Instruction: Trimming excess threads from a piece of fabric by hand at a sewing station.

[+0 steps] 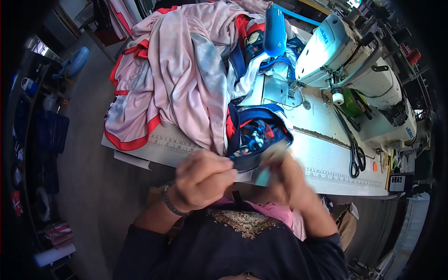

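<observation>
My left hand [206,178] has its fingers curled and pinched at the front edge of a navy-trimmed garment [252,162]. A dark bracelet circles that wrist. This garment has a multicoloured print inside and forms an open loop on the sewing table [322,157]. My right hand [287,178] is motion-blurred at the loop's right side, so its grip is unclear. A small teal piece [263,177] shows beside it, too blurred to name. Pale pink fabric with red binding [182,70] lies heaped behind and left of my hands.
A JUKI industrial sewing machine [322,52] stands at the right, its needle plate [276,91] partly under cloth. A blue cylindrical object [274,31] is above the cloth. Black-handled scissors [355,157] lie right. Printed ruler scales [171,143] run along the table's front edge.
</observation>
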`<act>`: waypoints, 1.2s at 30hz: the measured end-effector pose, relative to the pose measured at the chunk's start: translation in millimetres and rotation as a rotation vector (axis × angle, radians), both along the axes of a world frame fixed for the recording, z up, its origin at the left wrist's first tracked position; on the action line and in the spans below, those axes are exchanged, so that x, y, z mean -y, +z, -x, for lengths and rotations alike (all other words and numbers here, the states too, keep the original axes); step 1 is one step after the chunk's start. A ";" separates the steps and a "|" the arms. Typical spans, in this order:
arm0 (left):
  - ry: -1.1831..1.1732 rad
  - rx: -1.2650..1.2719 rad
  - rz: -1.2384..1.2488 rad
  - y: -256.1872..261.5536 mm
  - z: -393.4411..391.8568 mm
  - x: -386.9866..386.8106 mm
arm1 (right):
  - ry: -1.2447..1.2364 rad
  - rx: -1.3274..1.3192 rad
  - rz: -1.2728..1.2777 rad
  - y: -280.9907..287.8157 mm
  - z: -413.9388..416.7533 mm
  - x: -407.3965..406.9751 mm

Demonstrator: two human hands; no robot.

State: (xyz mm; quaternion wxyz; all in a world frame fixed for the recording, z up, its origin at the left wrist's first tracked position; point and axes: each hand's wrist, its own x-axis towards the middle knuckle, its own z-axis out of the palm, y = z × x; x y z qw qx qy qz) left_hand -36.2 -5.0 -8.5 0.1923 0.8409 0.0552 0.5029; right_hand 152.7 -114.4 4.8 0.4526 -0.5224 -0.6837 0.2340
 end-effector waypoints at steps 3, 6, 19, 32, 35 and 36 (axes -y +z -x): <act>0.105 -0.031 0.153 4.9 16.9 3.7 | -0.430 0.192 0.181 2.1 -39.6 15.2; 0.106 -0.077 0.238 13.5 7.5 7.1 | -0.192 0.074 -0.029 10.5 0.5 5.0; -0.245 -0.162 0.866 23.0 1.1 6.4 | -0.218 0.191 -0.117 18.3 3.8 0.6; -0.510 -0.116 1.189 16.8 -1.5 2.2 | -0.215 -0.017 0.187 24.5 -15.0 3.4; -0.462 -0.097 1.214 12.3 -3.6 3.6 | -0.243 0.091 0.139 21.2 -12.4 3.9; -0.374 -0.091 1.216 12.6 -4.2 5.7 | -0.242 0.089 0.139 25.5 -11.1 4.0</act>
